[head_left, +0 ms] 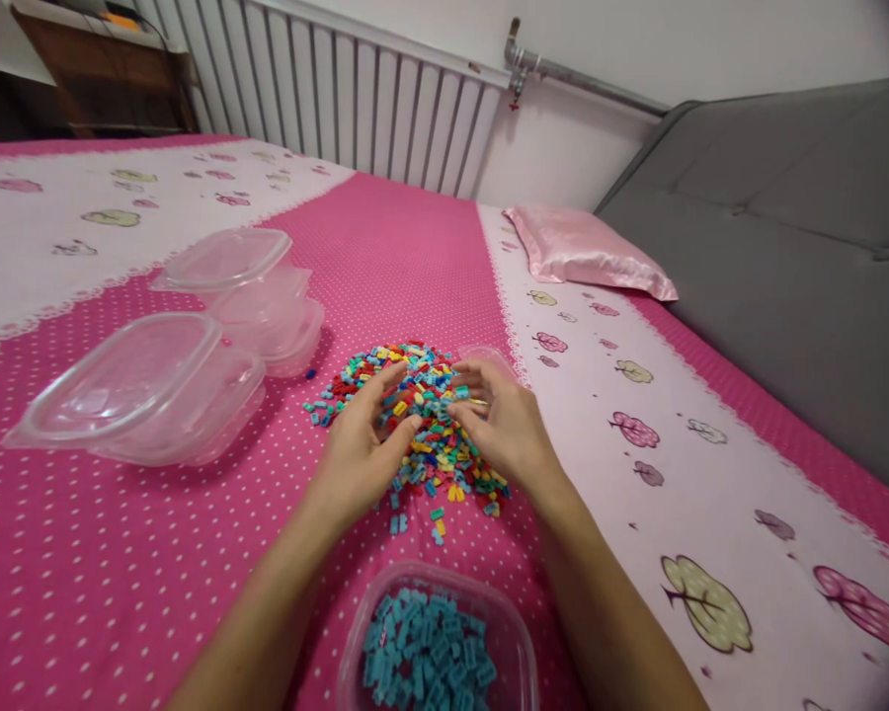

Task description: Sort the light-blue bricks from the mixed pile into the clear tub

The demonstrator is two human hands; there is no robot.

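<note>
A heap of small coloured plastic pieces, red, blue, teal and yellow, lies on the pink dotted bedsheet. Both hands rest on it. My left hand has its fingers bent, thumb and forefinger close over the pieces. My right hand reaches in from the right, its fingertips pinching among the pieces near the heap's middle. What either hand grips is too small to make out. In front of me stands a clear tub holding only teal pieces.
Clear plastic containers with lids sit left of the heap. Another small clear tub peeks out behind my right hand. A pink pillow, grey headboard and white radiator lie beyond.
</note>
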